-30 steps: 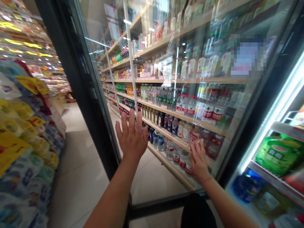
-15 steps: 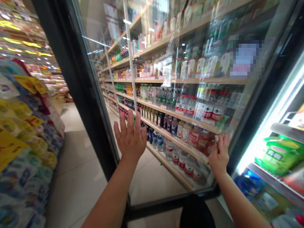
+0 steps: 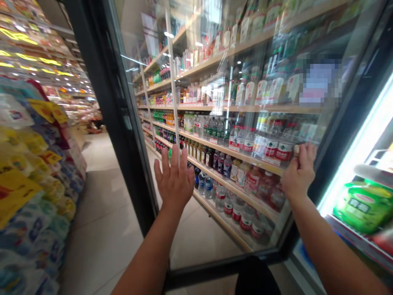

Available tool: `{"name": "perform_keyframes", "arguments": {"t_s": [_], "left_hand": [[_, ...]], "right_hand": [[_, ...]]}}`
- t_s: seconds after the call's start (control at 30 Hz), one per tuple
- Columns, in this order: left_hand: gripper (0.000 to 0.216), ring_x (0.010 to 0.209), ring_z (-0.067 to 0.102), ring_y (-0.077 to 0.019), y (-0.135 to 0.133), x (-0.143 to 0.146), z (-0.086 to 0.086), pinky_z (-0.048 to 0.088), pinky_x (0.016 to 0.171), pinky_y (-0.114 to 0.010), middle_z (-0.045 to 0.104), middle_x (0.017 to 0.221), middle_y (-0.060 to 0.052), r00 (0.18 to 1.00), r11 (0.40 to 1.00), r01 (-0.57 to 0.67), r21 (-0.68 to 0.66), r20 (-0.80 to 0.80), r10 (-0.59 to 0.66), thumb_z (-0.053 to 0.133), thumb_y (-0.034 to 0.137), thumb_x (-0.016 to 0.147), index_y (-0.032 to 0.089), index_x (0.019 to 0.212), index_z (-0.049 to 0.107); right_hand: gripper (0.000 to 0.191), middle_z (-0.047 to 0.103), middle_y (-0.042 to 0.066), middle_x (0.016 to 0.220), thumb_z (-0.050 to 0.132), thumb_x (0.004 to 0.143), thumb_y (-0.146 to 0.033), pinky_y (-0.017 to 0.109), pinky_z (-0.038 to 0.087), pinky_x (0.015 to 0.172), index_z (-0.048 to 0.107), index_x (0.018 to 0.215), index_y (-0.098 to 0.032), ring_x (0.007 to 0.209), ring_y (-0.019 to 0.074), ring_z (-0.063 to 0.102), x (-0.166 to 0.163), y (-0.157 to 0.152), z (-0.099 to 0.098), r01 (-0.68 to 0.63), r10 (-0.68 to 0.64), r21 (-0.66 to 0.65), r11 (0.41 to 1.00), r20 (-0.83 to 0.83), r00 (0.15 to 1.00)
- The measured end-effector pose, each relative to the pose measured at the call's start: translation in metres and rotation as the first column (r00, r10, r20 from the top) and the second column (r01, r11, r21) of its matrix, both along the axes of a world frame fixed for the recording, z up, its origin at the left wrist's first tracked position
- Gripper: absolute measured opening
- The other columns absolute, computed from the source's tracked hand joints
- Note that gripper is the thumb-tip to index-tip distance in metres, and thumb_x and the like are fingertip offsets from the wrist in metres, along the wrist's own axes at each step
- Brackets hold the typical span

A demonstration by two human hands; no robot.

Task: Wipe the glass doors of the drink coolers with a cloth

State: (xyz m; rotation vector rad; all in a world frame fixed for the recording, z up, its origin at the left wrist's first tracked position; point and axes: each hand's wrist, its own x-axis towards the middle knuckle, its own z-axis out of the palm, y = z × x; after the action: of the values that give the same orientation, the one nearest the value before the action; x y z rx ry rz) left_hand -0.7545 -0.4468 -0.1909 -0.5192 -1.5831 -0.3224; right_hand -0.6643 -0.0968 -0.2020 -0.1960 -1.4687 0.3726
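A glass door (image 3: 196,241) in a black frame stands swung out in front of me, with bottles on shelves showing through it or mirrored in it. My left hand (image 3: 174,178) lies flat against the glass, fingers spread, holding nothing. Farther right and slightly higher, my right hand (image 3: 299,174) is at the pane near the frame's right side. Its fingers are bent together round a small whitish piece (image 3: 296,150), of which only a bit shows by the fingertips. I cannot tell its kind.
At the right, a lit cooler holds a green package (image 3: 364,207) on a shelf. On the left, stacked packs (image 3: 39,196) with yellow signs line a tiled aisle (image 3: 101,205). A dark-clothed knee (image 3: 257,276) is below the door.
My right hand has moved up and to the right along the glass. My left hand stays flat on the pane, while the whole view has shifted slightly.
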Motion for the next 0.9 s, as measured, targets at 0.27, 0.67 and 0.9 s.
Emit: {"name": "perform_keyframes", "arguments": {"t_s": [0.27,0.67,0.9], "left_hand": [[0.065,0.153,0.016,-0.0272,0.001,0.001,-0.001,0.015,0.124,-0.05,0.031,0.159,-0.01,0.999,1.0,0.026,0.014,0.024,-0.026,0.048,0.033,0.097,0.021,0.156,0.025],[0.067,0.152,0.016,-0.0269,0.0,0.001,-0.001,0.016,0.124,-0.048,0.035,0.157,-0.012,1.0,1.0,0.024,0.012,0.0,-0.024,0.053,0.031,0.095,0.02,0.155,0.027],[0.064,0.152,0.017,-0.0271,-0.001,0.0,-0.002,0.016,0.124,-0.048,0.035,0.157,-0.011,0.999,0.999,0.03,0.016,-0.009,-0.03,0.052,0.031,0.095,0.021,0.154,0.03]], "right_hand": [[0.048,0.047,0.011,0.153,0.037,0.1,-0.019,0.062,0.031,0.119,0.047,0.147,-0.021,0.149,0.0289,0.03,-0.007,-0.049,-0.001,-0.051,0.026,0.298,0.953,0.086,0.996],[0.067,0.052,0.008,0.149,0.044,0.092,-0.002,0.054,0.039,0.119,0.033,0.154,-0.026,0.147,0.0263,0.035,-0.019,-0.107,-0.007,-0.219,0.091,0.614,0.758,0.233,0.968],[0.07,0.049,0.007,0.152,0.042,0.093,-0.001,0.054,0.034,0.122,0.027,0.157,-0.026,0.15,0.0244,0.029,-0.024,-0.142,0.011,-0.257,0.123,0.617,0.744,0.251,0.96]]}}
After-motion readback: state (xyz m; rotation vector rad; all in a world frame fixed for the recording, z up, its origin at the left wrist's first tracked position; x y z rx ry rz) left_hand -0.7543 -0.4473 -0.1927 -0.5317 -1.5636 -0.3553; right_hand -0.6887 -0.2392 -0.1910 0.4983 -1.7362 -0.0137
